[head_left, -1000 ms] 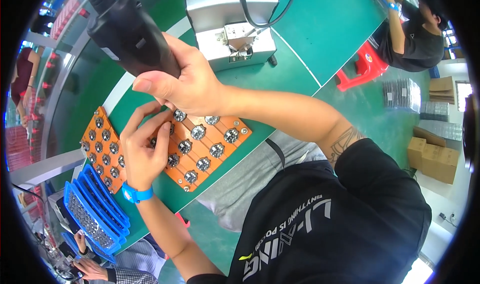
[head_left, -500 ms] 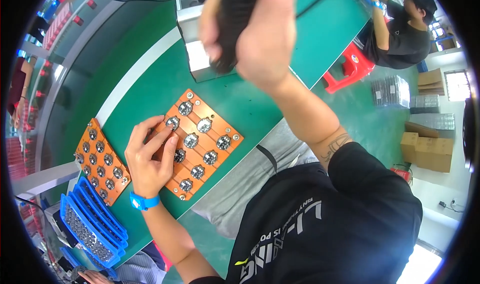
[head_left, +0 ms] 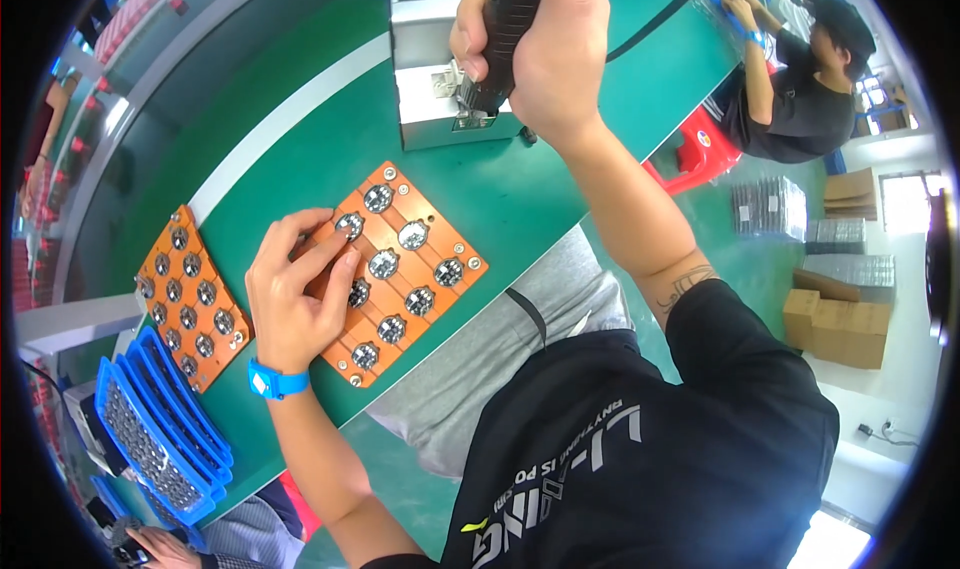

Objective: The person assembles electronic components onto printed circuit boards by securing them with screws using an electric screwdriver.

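My left hand point(head_left: 292, 294) rests on the left part of an orange plate point(head_left: 432, 336), fingers apart, the fingertips by round metallic parts with dark rims point(head_left: 349, 227). Several such parts sit in the plate's round recesses. The hand covers some of that side. In my right hand point(head_left: 558, 64) is a black, ribbed electric screwdriver point(head_left: 510, 29), held upright with my fingers wrapped around its grip. Its lower end is at the front of a light grey metal box point(head_left: 425, 94) at the far side of the table. The exact tip is hard to make out.
A second orange plate point(head_left: 190, 304) with similar round parts lies at the left. Blue trays point(head_left: 150, 444) filled with small parts lean together at the lower left. A black cable point(head_left: 650, 24) runs beside the screwdriver. At the upper right, another person point(head_left: 800, 89) sits near a red stool point(head_left: 705, 154).
The screwdriver in my right hand was blurred over the box and now stands sharp at its front. My left hand keeps its place on the plate. The whole view has shifted slightly.
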The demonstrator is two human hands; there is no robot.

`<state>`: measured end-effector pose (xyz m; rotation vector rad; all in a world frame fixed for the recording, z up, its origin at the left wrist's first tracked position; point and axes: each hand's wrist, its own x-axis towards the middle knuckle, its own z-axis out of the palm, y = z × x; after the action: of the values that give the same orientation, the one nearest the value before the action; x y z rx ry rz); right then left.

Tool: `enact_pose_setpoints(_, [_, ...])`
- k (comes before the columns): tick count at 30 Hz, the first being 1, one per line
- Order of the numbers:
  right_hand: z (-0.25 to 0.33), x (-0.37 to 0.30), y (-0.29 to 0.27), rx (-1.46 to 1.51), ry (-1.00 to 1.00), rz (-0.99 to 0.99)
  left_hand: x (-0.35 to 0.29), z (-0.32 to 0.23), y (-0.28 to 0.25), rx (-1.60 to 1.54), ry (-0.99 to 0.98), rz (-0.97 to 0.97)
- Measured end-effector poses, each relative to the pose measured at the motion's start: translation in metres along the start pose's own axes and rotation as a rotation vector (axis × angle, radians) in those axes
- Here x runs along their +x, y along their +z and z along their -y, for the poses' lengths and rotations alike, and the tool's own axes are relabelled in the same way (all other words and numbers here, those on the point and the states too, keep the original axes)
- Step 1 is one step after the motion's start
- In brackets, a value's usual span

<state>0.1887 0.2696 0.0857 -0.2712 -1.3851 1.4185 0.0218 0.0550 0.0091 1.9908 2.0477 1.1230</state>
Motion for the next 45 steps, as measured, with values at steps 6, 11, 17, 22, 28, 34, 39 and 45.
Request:
enact_pose_setpoints(6, [-0.035, -0.028, 0.043, 0.316, -0.029, 0.22, 0.003, -0.003, 0.0, 0.015, -0.002, 0.004])
enact_pose_setpoints(11, [-0.061, -0.053, 0.079, 0.402, -0.055, 0.312, -0.001, -0.001, -0.002, 0.027, 0.004, -0.024])
enact_pose_setpoints(17, [-0.065, -0.056, 0.079, 0.146, -0.056, 0.315, -0.001, -0.002, -0.002, 0.02, 0.005, -0.04])
enact_pose_setpoints(22, [-0.073, -0.058, 0.08, 0.182, -0.038, 0.338, -0.001, -0.001, -0.001, 0.021, -0.008, -0.043])
enact_pose_setpoints(28, [-0.078, -0.057, 0.087, 0.26, -0.011, 0.372, -0.002, 0.0, -0.002, 0.031, -0.001, -0.028])
enact_pose_setpoints(34, [-0.081, -0.057, 0.091, 0.288, 0.075, 0.347, -0.002, 0.001, -0.001, 0.035, 0.0, -0.01])
enact_pose_setpoints(39, [-0.083, -0.056, 0.088, 0.336, 0.115, 0.33, 0.001, -0.002, 0.001, 0.032, 0.025, -0.004])
enact_pose_setpoints(45, [-0.039, -0.037, 0.055, 0.147, -0.015, 0.312, 0.001, -0.004, -0.001, -0.007, -0.008, 0.034])
